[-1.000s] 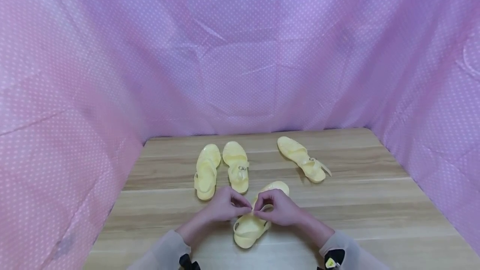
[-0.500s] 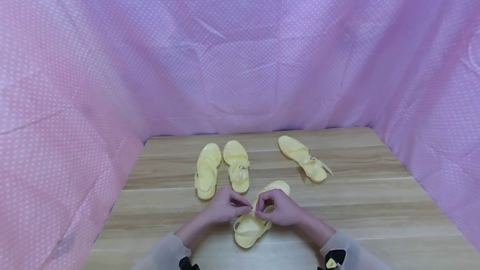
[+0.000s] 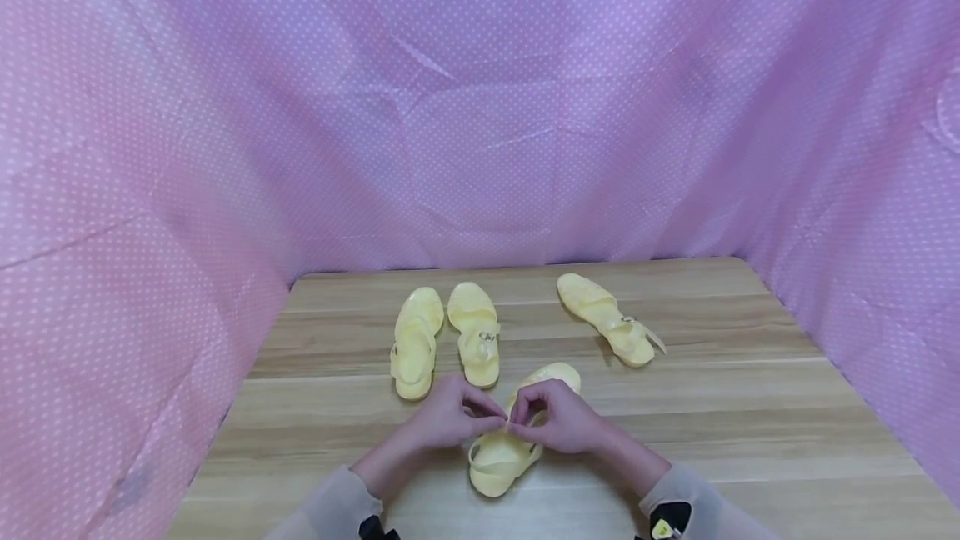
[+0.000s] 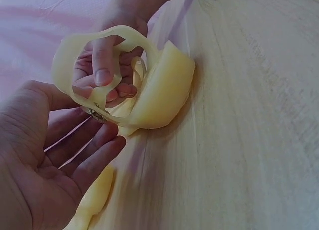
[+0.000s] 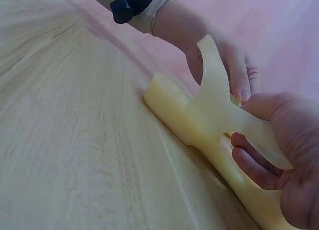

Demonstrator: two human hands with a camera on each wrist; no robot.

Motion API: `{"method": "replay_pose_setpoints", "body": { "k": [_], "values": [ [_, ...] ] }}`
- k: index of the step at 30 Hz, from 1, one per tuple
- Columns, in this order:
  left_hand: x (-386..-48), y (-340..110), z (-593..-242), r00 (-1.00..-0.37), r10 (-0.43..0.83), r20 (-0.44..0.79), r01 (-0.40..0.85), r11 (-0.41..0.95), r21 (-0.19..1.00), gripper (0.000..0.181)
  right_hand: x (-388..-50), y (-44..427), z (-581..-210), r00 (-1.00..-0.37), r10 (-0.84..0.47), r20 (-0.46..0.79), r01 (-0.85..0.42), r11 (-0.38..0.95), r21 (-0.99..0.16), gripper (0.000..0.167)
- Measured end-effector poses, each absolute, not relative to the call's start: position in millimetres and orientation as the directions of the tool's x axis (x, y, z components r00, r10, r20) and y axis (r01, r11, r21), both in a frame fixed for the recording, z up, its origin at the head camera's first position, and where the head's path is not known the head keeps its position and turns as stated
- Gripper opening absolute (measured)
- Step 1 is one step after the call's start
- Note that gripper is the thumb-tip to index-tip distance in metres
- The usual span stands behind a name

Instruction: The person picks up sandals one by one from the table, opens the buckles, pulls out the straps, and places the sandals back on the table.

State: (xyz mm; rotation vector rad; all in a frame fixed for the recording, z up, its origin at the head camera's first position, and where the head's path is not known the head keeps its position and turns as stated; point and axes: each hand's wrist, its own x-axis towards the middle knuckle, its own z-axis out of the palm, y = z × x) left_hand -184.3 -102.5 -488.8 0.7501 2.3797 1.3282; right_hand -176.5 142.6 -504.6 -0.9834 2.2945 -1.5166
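Together, my left hand and my right hand meet over one pale yellow sandal, the near sandal, which lies on the desk close in front of me, heel towards me and toe pointing away and a little to the right. Both hands are narrow at the tips, thumb and forefinger brought together: the left pinches its strap right beside one metal buckle, the other three fingers held out loosely, and the right pinches strap too, its fingertips almost meeting those of the left. I cannot tell whether the strap end is through the buckle. Three more sandals of the same yellow make four in all. Two lie side by side just beyond my left hand, the left sandal and the middle sandal, toes away from me; one buckle shows on the middle one. The fourth, the far sandal, lies apart to the right, its toe slanting away to the left, one buckle showing and one strap end sticking out past its heel. I wear two pale sleeves and two black bands, one at each wrist. Pink cloth with white dots hangs round the desk.
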Motion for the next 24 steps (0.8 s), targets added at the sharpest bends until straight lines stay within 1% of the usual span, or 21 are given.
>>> {"method": "replay_pose_setpoints", "body": {
  "k": [4,10,17,24],
  "values": [
    [-184.4,-102.8,-490.0,-0.816,0.577,-0.022,0.283,0.432,0.856,0.008,-176.2,142.7,-505.7,-0.758,-0.627,0.18,-0.421,0.26,-0.869,0.014],
    [-184.9,-102.1,-490.8,-0.802,0.597,0.008,0.312,0.407,0.859,0.011,-177.2,142.1,-507.8,-0.771,-0.607,0.195,-0.42,0.254,-0.871,0.009],
    [-185.8,-102.4,-489.4,-0.799,0.601,-0.001,0.313,0.417,0.853,0.009,-177.3,141.9,-507.3,-0.757,-0.624,0.195,-0.421,0.237,-0.875,0.008],
    [-187.6,-103.2,-489.3,-0.791,0.612,-0.004,0.319,0.417,0.851,0.009,-177.7,142.1,-507.7,-0.765,-0.617,0.182,-0.421,0.265,-0.868,0.007]
  ]
}}
